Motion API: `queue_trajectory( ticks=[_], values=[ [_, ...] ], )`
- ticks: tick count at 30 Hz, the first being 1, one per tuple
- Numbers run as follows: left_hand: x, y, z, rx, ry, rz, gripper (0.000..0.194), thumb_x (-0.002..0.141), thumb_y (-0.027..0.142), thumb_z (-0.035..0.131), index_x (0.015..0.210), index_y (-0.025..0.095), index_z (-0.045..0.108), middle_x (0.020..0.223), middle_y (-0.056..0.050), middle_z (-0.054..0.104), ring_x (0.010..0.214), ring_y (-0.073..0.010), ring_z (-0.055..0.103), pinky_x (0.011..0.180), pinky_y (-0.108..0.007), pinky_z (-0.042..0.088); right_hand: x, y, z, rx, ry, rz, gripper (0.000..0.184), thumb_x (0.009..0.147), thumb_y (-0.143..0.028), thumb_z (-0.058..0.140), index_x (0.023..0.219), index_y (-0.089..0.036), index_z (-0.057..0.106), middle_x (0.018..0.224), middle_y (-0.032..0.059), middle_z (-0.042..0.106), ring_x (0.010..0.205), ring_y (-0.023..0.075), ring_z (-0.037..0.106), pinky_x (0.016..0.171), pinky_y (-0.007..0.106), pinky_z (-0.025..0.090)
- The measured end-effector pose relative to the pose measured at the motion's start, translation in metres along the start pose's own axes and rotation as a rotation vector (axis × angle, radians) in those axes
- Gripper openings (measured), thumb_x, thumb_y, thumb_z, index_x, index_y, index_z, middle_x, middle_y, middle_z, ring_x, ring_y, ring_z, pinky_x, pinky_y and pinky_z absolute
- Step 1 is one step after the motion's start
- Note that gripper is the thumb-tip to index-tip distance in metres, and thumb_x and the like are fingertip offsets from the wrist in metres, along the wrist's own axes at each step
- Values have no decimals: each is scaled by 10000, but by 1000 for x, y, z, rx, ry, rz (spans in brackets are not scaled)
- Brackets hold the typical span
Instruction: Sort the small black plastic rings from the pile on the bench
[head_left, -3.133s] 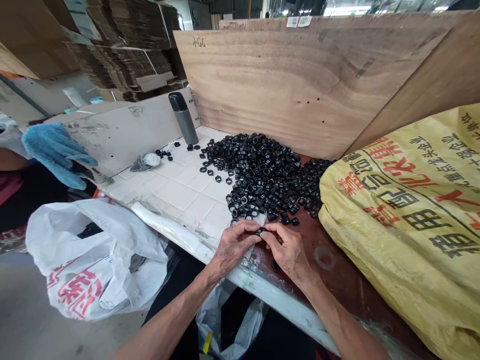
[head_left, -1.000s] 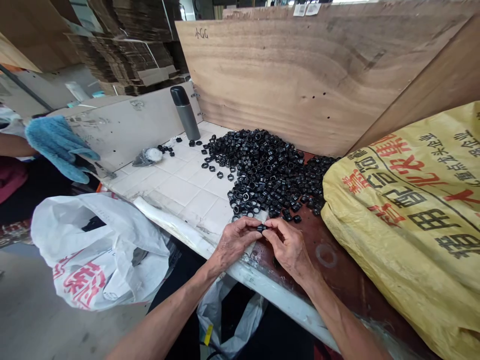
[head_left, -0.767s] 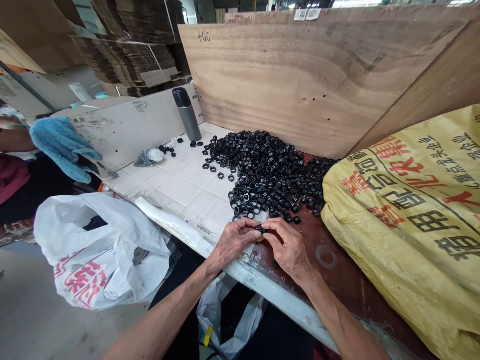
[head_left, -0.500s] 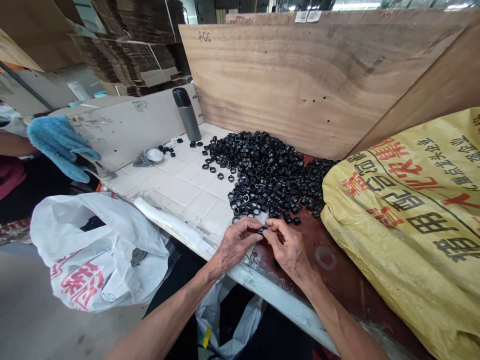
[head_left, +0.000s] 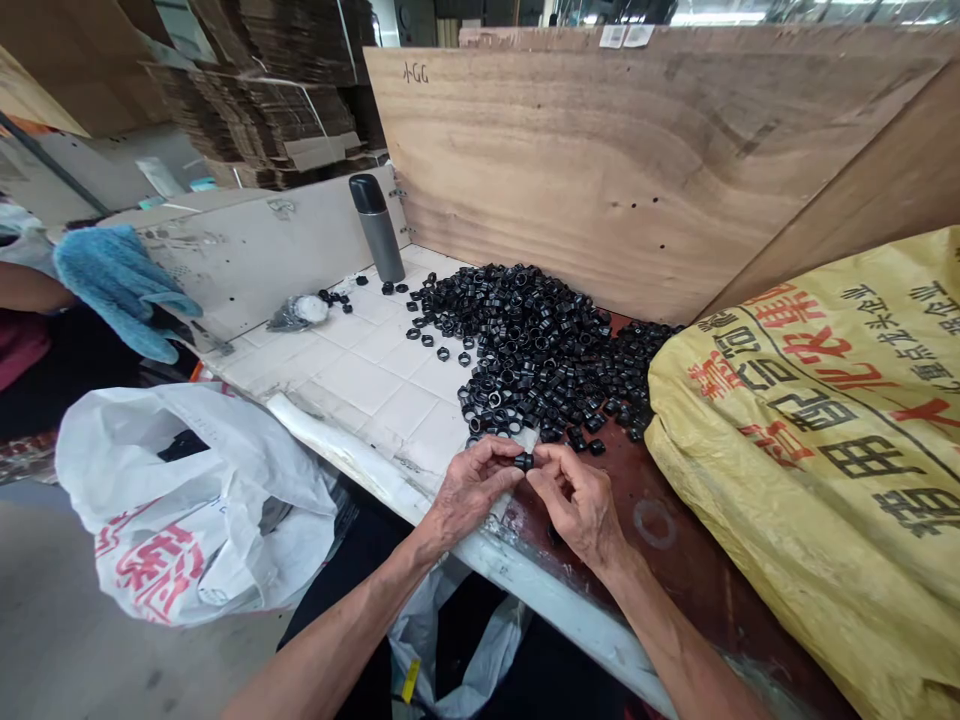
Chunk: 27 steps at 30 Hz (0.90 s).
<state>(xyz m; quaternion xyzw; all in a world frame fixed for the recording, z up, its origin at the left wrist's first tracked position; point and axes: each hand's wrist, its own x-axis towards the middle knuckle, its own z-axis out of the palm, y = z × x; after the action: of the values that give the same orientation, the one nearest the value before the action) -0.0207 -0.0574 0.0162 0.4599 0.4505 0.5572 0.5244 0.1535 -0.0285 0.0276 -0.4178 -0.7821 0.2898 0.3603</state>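
Note:
Between the fingertips of both hands sits a small black ring-shaped part (head_left: 524,461), held just above the front edge of the work surface. My left hand (head_left: 474,487) pinches it from the left, thumb below and fingers above. From the right, my right hand (head_left: 576,497) has its thumb and forefinger on the same part. Just beyond my fingers spreads a large heap of similar black rings (head_left: 532,345). Another dark piece (head_left: 553,534) lies partly hidden beneath my right hand.
A grey flask (head_left: 381,235) stands at the back left near a small plastic bag (head_left: 300,312). A yellow sack (head_left: 810,420) covers the right side. A white bag (head_left: 202,500) hangs at the left by a blue cloth (head_left: 124,285). A wooden board (head_left: 600,150) walls the back.
My fingers have shifted slightly on the black ring-shaped part, and more of it shows between them. The camera view has moved a little; the heap looks unchanged.

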Motion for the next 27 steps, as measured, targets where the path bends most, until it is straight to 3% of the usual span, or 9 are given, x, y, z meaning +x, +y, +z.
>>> queue_trajectory(
  ticks=[4,7,11,15,18,20,23,27],
  values=[
    [0,-1,0,-21,6,-34,275,799,347,753,1006,184,675,1027,-49,640,816,-146,617,766,-282,525,1,-4,-2,-5,-21,3,288,928,-345,575,677,-206,552,553,-40,478,497,109,442,514,236,376],
    [0,-1,0,-20,6,-22,279,798,349,754,1008,183,676,1025,-51,638,836,-153,617,784,-290,526,1,-4,-3,29,-15,6,167,904,-342,608,817,-199,597,642,-23,549,547,121,492,541,238,410],
    [-1,1,0,-36,-8,-13,264,800,334,755,1005,185,682,1030,-51,628,890,-167,624,835,-305,524,1,-2,-2,10,0,7,207,919,-344,589,760,-212,581,611,-22,535,549,135,503,548,246,427],
    [-1,1,0,-25,-37,-7,253,818,334,737,1020,190,688,1033,-58,633,916,-182,634,858,-324,527,0,-1,0,46,3,-5,113,932,-307,565,950,-212,625,807,23,649,699,168,604,673,269,485],
    [0,0,-1,62,-42,48,227,818,315,737,1003,187,703,1054,-64,637,971,-193,624,883,-319,514,-1,-1,1,39,-13,71,187,965,-301,514,826,-210,600,680,-7,604,596,143,566,601,251,450],
    [0,-1,-1,36,-36,39,225,813,305,743,1002,191,702,1059,-55,632,967,-184,622,879,-307,512,0,-2,1,68,-10,90,151,959,-306,526,869,-206,596,656,-20,588,567,134,554,570,237,442],
    [0,-2,-2,-70,-39,-57,250,810,303,747,1033,207,687,1023,-30,626,899,-155,626,836,-284,521,0,-3,1,88,13,30,117,916,-289,580,984,-197,606,775,6,635,660,144,597,633,234,473],
    [0,-2,-1,-28,-28,-52,250,795,306,757,1017,205,702,1042,-28,620,861,-140,612,798,-261,520,0,-4,1,65,-4,70,171,947,-298,531,816,-201,585,660,-18,575,567,123,541,560,226,427]
  ],
)
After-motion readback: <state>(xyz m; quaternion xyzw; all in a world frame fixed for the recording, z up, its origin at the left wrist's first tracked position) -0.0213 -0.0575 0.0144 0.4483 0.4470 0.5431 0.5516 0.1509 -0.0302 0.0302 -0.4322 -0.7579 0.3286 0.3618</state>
